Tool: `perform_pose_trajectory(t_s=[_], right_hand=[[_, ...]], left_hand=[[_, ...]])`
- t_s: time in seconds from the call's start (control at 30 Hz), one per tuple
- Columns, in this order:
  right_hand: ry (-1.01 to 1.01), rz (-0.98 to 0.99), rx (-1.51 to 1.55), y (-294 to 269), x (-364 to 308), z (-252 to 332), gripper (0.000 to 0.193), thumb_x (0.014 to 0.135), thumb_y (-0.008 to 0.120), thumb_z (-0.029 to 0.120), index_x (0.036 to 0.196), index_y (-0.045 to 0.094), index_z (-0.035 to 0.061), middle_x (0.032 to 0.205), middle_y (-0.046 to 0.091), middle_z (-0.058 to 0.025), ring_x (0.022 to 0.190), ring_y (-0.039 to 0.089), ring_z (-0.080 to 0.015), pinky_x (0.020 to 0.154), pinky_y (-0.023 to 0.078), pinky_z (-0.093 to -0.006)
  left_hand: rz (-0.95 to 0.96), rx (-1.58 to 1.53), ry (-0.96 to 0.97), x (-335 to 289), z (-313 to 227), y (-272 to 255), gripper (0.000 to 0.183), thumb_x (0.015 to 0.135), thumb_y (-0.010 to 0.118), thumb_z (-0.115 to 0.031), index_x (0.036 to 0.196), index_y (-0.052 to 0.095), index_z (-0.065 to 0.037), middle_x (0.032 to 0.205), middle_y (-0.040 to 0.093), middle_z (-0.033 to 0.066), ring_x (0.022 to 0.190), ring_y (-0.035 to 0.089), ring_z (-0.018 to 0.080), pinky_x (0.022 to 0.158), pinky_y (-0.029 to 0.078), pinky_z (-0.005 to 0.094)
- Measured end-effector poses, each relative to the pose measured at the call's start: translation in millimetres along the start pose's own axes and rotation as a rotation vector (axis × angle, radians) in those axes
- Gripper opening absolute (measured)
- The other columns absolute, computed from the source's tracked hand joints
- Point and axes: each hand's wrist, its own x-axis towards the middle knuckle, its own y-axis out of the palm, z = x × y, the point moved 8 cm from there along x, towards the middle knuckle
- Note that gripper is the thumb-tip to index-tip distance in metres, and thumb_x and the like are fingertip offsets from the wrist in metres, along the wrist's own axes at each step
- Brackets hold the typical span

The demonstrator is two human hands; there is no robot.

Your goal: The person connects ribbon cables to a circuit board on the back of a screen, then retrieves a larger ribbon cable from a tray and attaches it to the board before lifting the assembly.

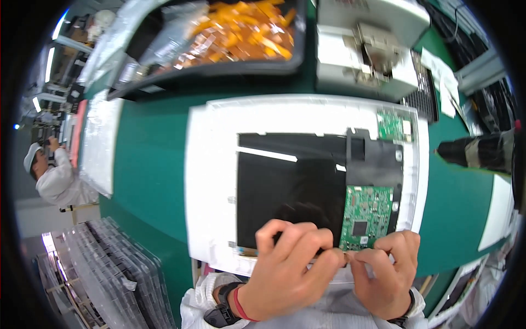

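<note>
A white frame (pixel 216 164) lies on the green table, with a glossy black panel (pixel 285 181) set in it. Along the panel's right side sits a green circuit board (pixel 370 211) with a dark square chip. Both hands meet at the board's near edge. My left hand (pixel 296 268) is closed, its thumb and forefinger reaching the board's lower left corner. My right hand (pixel 386 274) pinches just beside it, under the board's near edge. Whatever the fingertips grip is too small and covered to name. A smaller green board (pixel 394 127) sits in the frame's far right corner.
Beyond the frame stand a black tray (pixel 219 68) of orange strips and a white machine (pixel 367 60) with a metal fixture. A dark pointed tool (pixel 471 152) is at right. Stacked clear trays (pixel 115 268) stand lower left. A person (pixel 57 170) works at far left.
</note>
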Motion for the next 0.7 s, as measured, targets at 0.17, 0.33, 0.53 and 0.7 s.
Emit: perform_pose_trajectory(t_s=[0.17, 0.33, 0.53, 0.7], right_hand=[[0.020, -0.097, 0.133, -25.1, 1.7, -27.4, 0.026, 0.068, 0.083, -0.001, 0.079, 0.060, 0.0056, 0.075, 0.051, -0.0069, 0.069, 0.047, -0.0247, 0.061, 0.036, -0.0368], [0.195, -0.226, 0.066, -35.2, 0.1, -72.5, 0.020, 0.081, 0.078, 0.001, 0.078, 0.058, 0.0034, 0.073, 0.053, -0.0064, 0.065, 0.046, -0.0210, 0.058, 0.035, -0.0355], [0.261, -0.255, 0.090, -34.1, -1.9, -92.5, 0.018, 0.090, 0.073, 0.004, 0.080, 0.058, 0.0004, 0.072, 0.052, -0.0074, 0.063, 0.044, -0.0203, 0.057, 0.034, -0.0350], [0.291, -0.313, 0.133, -34.5, 6.4, -95.9, 0.016, 0.093, 0.071, 0.005, 0.081, 0.061, -0.0007, 0.068, 0.052, -0.0074, 0.061, 0.046, -0.0187, 0.057, 0.036, -0.0338]], left_hand=[[-0.094, -0.235, 0.042, -2.0, 9.0, -69.9, 0.027, 0.072, 0.089, -0.016, 0.090, 0.069, -0.012, 0.093, 0.062, 0.0025, 0.082, 0.060, 0.0211, 0.081, 0.039, 0.0372], [-0.568, -0.263, 0.048, 5.7, 35.0, -151.1, 0.009, 0.085, 0.072, -0.001, 0.088, 0.064, -0.002, 0.088, 0.061, 0.0072, 0.079, 0.056, 0.0167, 0.071, 0.044, 0.0298], [-0.312, 0.070, -0.118, 98.7, 70.4, -160.1, 0.024, 0.101, 0.065, -0.019, 0.110, 0.064, 0.003, 0.102, 0.063, 0.0049, 0.090, 0.054, 0.0118, 0.084, 0.044, 0.0262], [-0.053, 0.464, -0.035, 159.4, 126.3, -134.1, 0.045, 0.100, 0.065, -0.034, 0.131, 0.062, -0.002, 0.122, 0.062, 0.0124, 0.098, 0.060, 0.0217, 0.088, 0.050, 0.0340]])
